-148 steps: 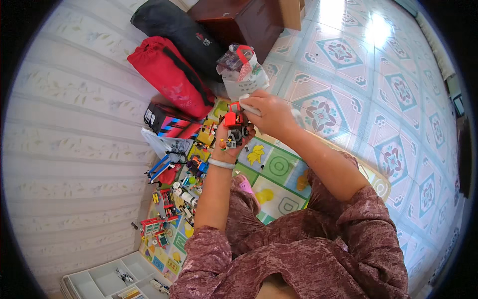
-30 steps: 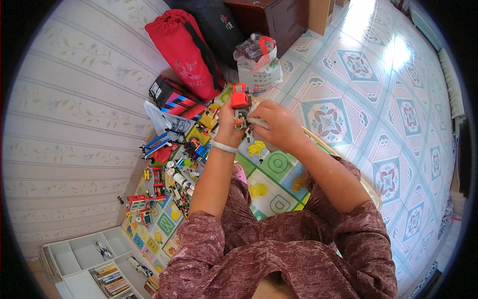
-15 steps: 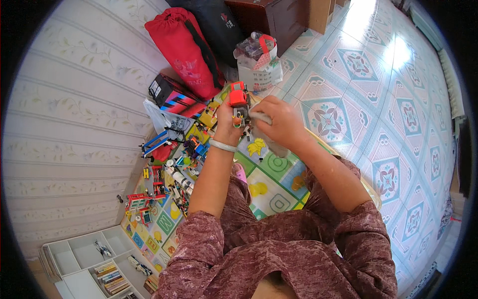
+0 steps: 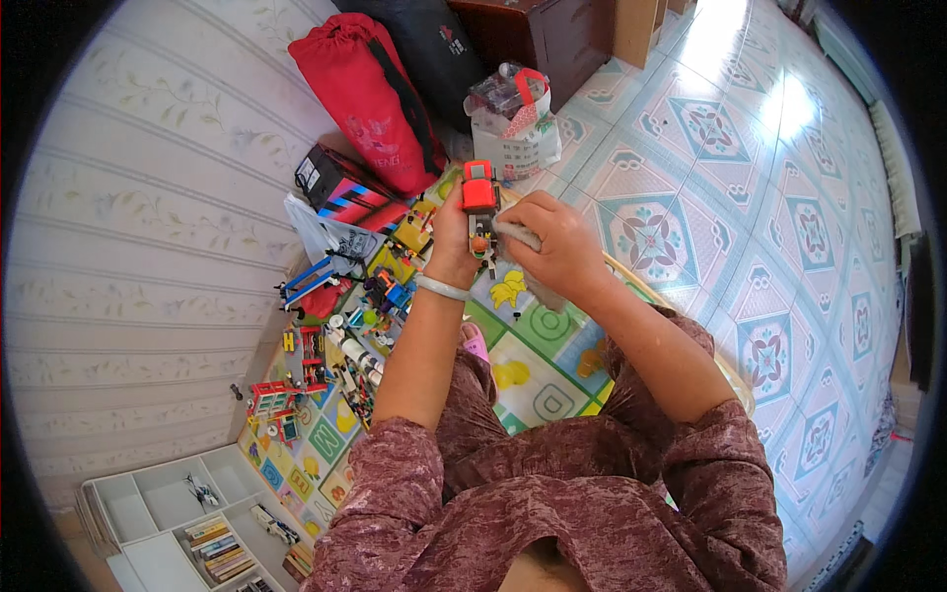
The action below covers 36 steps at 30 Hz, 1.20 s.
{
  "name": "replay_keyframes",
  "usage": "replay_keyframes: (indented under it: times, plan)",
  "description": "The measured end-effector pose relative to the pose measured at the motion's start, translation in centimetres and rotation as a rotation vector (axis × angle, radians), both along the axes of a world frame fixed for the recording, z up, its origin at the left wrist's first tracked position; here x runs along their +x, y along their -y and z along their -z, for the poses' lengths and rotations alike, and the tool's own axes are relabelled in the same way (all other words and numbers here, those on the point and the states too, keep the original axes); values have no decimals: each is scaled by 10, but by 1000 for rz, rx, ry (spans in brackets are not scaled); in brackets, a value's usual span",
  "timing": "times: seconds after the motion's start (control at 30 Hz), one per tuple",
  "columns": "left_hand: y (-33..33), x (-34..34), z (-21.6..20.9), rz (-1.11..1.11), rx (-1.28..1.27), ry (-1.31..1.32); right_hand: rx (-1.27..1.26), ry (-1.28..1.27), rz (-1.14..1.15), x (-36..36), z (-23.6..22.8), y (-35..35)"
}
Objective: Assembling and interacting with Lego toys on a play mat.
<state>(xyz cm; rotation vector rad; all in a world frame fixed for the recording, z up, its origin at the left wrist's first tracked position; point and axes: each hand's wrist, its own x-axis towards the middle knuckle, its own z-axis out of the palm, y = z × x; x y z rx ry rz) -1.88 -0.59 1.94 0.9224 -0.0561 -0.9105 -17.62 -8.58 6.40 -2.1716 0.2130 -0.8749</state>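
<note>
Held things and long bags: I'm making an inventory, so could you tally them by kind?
Red-and-grey brick toy, in the left hand: 1
Pale cloth, in the right hand: 1
Long bags, a red bag and a black bag: 2
Total: 4

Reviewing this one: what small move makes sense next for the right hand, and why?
Probably a light rub of the pale cloth along the side of the red-and-grey toy vehicle: the right hand pinches the cloth close beside it, while the left hand holds the toy vehicle from the other side.
</note>
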Motion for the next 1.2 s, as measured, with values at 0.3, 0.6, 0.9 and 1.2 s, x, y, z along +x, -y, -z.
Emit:
replay_keyframes:
  times: [0.3, 0.6, 0.9, 1.2]
  plan:
    - [1, -3, -5, -22, 20, 45, -80, -64, -75, -2, 6, -6]
    - [-1, -5, -1, 46, 25, 64, 25, -15, 61, 3, -1, 2]
    - [-2, -3, -2, 33, 5, 104, -63, -58, -73, 1, 9, 2]
    - [2, -8, 4, 4, 25, 129, -120, 61, 1, 6, 5, 1]
